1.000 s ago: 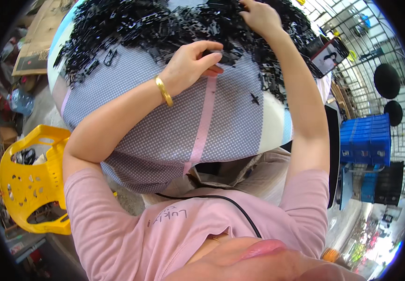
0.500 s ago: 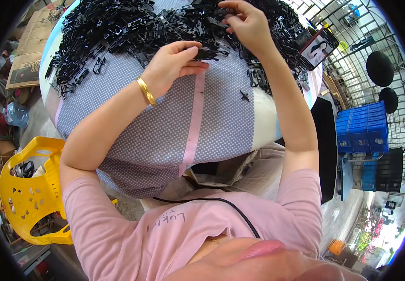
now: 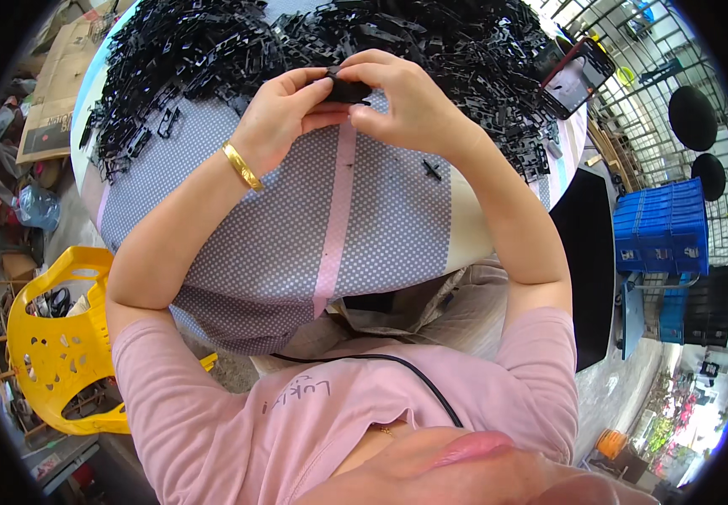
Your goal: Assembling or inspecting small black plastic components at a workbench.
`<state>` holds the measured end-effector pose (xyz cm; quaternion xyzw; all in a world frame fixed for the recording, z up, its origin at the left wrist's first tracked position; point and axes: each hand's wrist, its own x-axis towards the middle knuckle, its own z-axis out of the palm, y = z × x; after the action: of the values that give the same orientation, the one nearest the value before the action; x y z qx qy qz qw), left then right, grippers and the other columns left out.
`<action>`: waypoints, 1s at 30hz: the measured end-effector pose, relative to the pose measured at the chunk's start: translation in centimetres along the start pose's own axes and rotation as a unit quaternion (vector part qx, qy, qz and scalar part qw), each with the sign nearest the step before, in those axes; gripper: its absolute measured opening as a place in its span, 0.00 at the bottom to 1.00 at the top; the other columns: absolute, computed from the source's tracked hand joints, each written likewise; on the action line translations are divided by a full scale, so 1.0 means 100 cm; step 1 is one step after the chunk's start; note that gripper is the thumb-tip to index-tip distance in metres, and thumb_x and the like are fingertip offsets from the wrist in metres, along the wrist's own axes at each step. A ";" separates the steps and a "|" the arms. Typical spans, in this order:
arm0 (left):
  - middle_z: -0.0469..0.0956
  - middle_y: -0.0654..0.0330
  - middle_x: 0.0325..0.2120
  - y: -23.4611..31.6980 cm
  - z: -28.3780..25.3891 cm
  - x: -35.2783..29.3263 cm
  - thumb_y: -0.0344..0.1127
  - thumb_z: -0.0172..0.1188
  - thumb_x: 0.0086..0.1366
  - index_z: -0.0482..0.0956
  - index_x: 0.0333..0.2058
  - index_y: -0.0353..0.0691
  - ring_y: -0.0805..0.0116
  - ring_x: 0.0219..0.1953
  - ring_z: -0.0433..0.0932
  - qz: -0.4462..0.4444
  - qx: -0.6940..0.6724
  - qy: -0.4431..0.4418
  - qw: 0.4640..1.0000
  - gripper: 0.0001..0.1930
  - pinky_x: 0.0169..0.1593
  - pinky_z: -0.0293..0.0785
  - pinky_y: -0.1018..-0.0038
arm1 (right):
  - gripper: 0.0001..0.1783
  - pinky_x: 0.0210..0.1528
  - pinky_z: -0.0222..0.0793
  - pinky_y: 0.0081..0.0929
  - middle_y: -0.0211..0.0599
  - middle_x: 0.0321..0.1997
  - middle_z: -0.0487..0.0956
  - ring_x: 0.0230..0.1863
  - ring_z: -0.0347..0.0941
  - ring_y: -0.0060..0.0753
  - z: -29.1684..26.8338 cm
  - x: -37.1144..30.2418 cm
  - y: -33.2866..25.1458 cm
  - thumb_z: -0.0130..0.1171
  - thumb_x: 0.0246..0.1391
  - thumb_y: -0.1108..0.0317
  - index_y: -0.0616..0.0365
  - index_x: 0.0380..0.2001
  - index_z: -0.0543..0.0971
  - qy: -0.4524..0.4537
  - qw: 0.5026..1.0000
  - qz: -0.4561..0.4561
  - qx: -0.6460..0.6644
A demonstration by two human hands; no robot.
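My left hand [image 3: 275,114], with a gold bangle at its wrist, and my right hand [image 3: 406,105] meet over the near edge of a big heap. Between their fingertips is a small bunch of flat black plastic pieces [image 3: 349,91]. Both hands are closed on it, and the fingers hide part of its shape. The heap of black plastic pieces [image 3: 187,63] spreads across the far half of the table; many are slim with cut-out slots. One loose black piece [image 3: 432,170] lies on the dotted tablecloth [image 3: 263,227], nearer me than my right hand.
A phone [image 3: 577,78] leans at the table's right edge, its screen lit. To the left stands a yellow plastic chair [image 3: 61,358], with a cardboard box [image 3: 52,105] beyond it. Blue crates [image 3: 660,225] are stacked on the right. A black cable [image 3: 414,370] crosses my shirt.
My right hand has come back from the heap, down and left, to meet my left hand. It now grips the black pieces too. My left hand has shifted slightly left.
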<state>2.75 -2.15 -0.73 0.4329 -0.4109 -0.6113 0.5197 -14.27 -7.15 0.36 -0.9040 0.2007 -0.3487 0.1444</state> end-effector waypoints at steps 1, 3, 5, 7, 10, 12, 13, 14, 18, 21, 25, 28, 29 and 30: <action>0.73 0.53 0.38 0.001 0.001 -0.001 0.31 0.46 0.64 0.66 0.46 0.28 0.65 0.39 0.76 0.007 0.019 0.004 1.000 0.14 0.44 0.75 0.74 | 0.12 0.40 0.70 0.25 0.42 0.40 0.75 0.38 0.74 0.38 0.001 0.001 -0.003 0.56 0.41 0.76 0.63 0.34 0.77 0.012 1.000 0.010 0.015; 0.72 0.53 0.38 0.000 0.003 0.000 0.32 0.46 0.64 0.66 0.46 0.28 0.63 0.39 0.76 0.026 0.020 -0.017 0.999 0.15 0.45 0.74 0.74 | 0.11 0.40 0.70 0.25 0.42 0.38 0.76 0.37 0.74 0.38 0.000 0.001 0.001 0.57 0.42 0.74 0.64 0.32 0.77 0.024 1.000 0.016 -0.002; 0.73 0.52 0.38 -0.001 0.003 0.001 0.32 0.43 0.65 0.67 0.46 0.28 0.62 0.39 0.76 0.023 -0.038 -0.016 0.999 0.14 0.46 0.74 0.72 | 0.08 0.37 0.71 0.25 0.41 0.35 0.78 0.34 0.75 0.35 -0.002 0.003 0.004 0.59 0.43 0.73 0.65 0.28 0.78 0.053 0.998 0.018 -0.033; 0.73 0.51 0.38 0.002 0.004 0.001 0.31 0.42 0.65 0.67 0.45 0.28 0.61 0.40 0.76 0.025 -0.057 -0.001 0.998 0.14 0.46 0.74 0.71 | 0.08 0.35 0.71 0.26 0.39 0.34 0.78 0.33 0.75 0.35 -0.008 0.002 0.007 0.60 0.40 0.75 0.63 0.28 0.78 0.060 0.998 0.014 -0.009; 0.73 0.50 0.39 0.004 0.001 -0.001 0.30 0.41 0.65 0.67 0.44 0.28 0.60 0.41 0.76 0.037 -0.069 -0.008 0.997 0.14 0.47 0.74 0.70 | 0.10 0.35 0.71 0.25 0.37 0.33 0.78 0.33 0.75 0.34 -0.010 0.003 -0.003 0.61 0.39 0.74 0.61 0.29 0.77 0.046 0.999 0.022 -0.003; 0.72 0.49 0.40 0.005 0.003 -0.003 0.30 0.40 0.65 0.67 0.44 0.28 0.60 0.42 0.75 0.043 -0.026 -0.001 0.999 0.14 0.48 0.74 0.70 | 0.11 0.37 0.70 0.23 0.35 0.34 0.78 0.35 0.75 0.31 -0.009 0.004 -0.006 0.63 0.39 0.74 0.60 0.31 0.77 0.026 0.998 0.055 -0.011; 0.72 0.49 0.39 0.002 0.001 0.000 0.29 0.40 0.65 0.68 0.44 0.28 0.60 0.41 0.76 0.036 -0.048 -0.012 0.998 0.14 0.48 0.74 0.71 | 0.12 0.36 0.70 0.23 0.35 0.34 0.78 0.35 0.75 0.31 -0.009 0.003 -0.006 0.63 0.39 0.74 0.60 0.31 0.77 0.030 0.998 0.020 -0.046; 0.72 0.49 0.39 0.002 0.001 -0.001 0.29 0.40 0.65 0.68 0.44 0.28 0.60 0.41 0.76 0.036 -0.048 -0.010 0.998 0.14 0.48 0.74 0.71 | 0.13 0.36 0.70 0.23 0.34 0.33 0.78 0.35 0.75 0.32 -0.008 0.003 -0.007 0.63 0.38 0.74 0.59 0.32 0.77 0.035 0.996 -0.013 -0.081; 0.73 0.51 0.40 0.002 0.003 -0.002 0.31 0.40 0.65 0.67 0.46 0.29 0.63 0.41 0.76 0.039 0.016 -0.011 0.999 0.14 0.49 0.73 0.72 | 0.14 0.35 0.70 0.24 0.34 0.31 0.78 0.34 0.75 0.32 -0.008 0.003 -0.012 0.63 0.37 0.74 0.58 0.32 0.77 0.031 0.995 -0.020 -0.095; 0.73 0.52 0.40 0.003 0.007 -0.006 0.32 0.43 0.65 0.67 0.47 0.31 0.65 0.41 0.76 0.044 0.061 -0.007 0.997 0.15 0.48 0.73 0.73 | 0.14 0.35 0.71 0.24 0.34 0.31 0.78 0.34 0.74 0.33 -0.008 0.003 -0.015 0.62 0.37 0.74 0.58 0.32 0.77 0.035 0.991 -0.042 -0.120; 0.75 0.53 0.36 0.000 0.005 -0.005 0.31 0.53 0.60 0.70 0.45 0.30 0.67 0.38 0.77 0.091 0.076 -0.009 0.993 0.15 0.43 0.75 0.77 | 0.14 0.37 0.71 0.23 0.35 0.32 0.78 0.36 0.75 0.33 -0.003 0.004 -0.016 0.62 0.38 0.75 0.58 0.34 0.77 0.060 0.993 -0.025 -0.096; 0.75 0.54 0.35 0.004 0.004 -0.006 0.31 0.55 0.58 0.70 0.45 0.30 0.68 0.37 0.77 0.079 0.060 -0.006 0.995 0.16 0.43 0.75 0.78 | 0.16 0.40 0.70 0.22 0.35 0.34 0.78 0.37 0.75 0.31 0.005 0.001 -0.007 0.62 0.39 0.72 0.58 0.37 0.76 0.081 0.997 0.017 0.013; 0.75 0.54 0.35 0.006 0.004 -0.006 0.31 0.55 0.58 0.70 0.45 0.30 0.68 0.37 0.77 0.079 0.061 -0.007 0.995 0.16 0.43 0.75 0.78 | 0.18 0.41 0.70 0.23 0.36 0.34 0.78 0.37 0.75 0.30 0.008 0.002 -0.004 0.62 0.40 0.69 0.58 0.39 0.76 0.085 0.989 0.051 0.111; 0.75 0.53 0.35 0.008 0.004 -0.006 0.31 0.56 0.58 0.69 0.46 0.30 0.68 0.37 0.77 0.098 0.057 -0.010 0.993 0.17 0.43 0.75 0.77 | 0.18 0.41 0.70 0.23 0.36 0.34 0.78 0.37 0.75 0.30 0.005 0.003 -0.002 0.62 0.40 0.69 0.58 0.39 0.76 0.087 0.989 0.051 0.111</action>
<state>2.62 -1.62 0.17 0.4135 -0.4909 -0.5371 0.5473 -13.69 -7.08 0.21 -0.8374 0.2181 -0.4381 0.2435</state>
